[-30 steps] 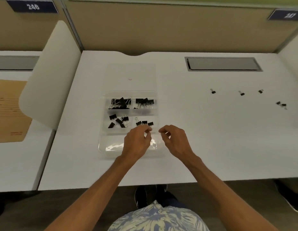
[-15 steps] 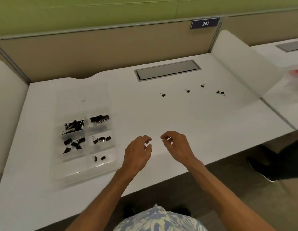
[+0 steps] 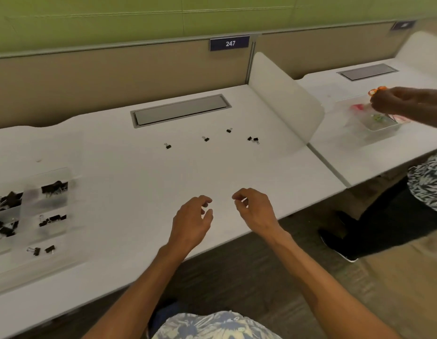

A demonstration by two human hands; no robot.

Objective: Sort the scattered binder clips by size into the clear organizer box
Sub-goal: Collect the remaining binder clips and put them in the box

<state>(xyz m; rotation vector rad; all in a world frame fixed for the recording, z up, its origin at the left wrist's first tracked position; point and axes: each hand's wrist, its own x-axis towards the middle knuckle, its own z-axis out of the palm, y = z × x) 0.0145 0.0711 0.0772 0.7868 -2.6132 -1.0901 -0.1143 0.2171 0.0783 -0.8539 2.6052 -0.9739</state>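
Several small black binder clips lie scattered on the far part of the white desk: one (image 3: pixel 168 146) on the left, one (image 3: pixel 206 138) beside it, one (image 3: pixel 229 130) farther back, and a pair (image 3: pixel 253 139) on the right. The clear organizer box (image 3: pixel 65 176) sits at the left edge, its compartments holding black clips of different sizes. My left hand (image 3: pixel 191 222) and my right hand (image 3: pixel 255 209) hover over the desk's front edge, fingers loosely curled and apart, holding nothing. Both are well short of the scattered clips.
A grey cable hatch (image 3: pixel 180 110) is set into the desk behind the clips. A white divider panel (image 3: pixel 283 101) bounds the desk on the right. Beyond it, another person's hand (image 3: pixel 393 100) works over a clear tray (image 3: pixel 374 123) on the neighbouring desk.
The view has swung right, so the organizer box slid to the left edge. Both hands left the box and now hover empty over the desk's front.
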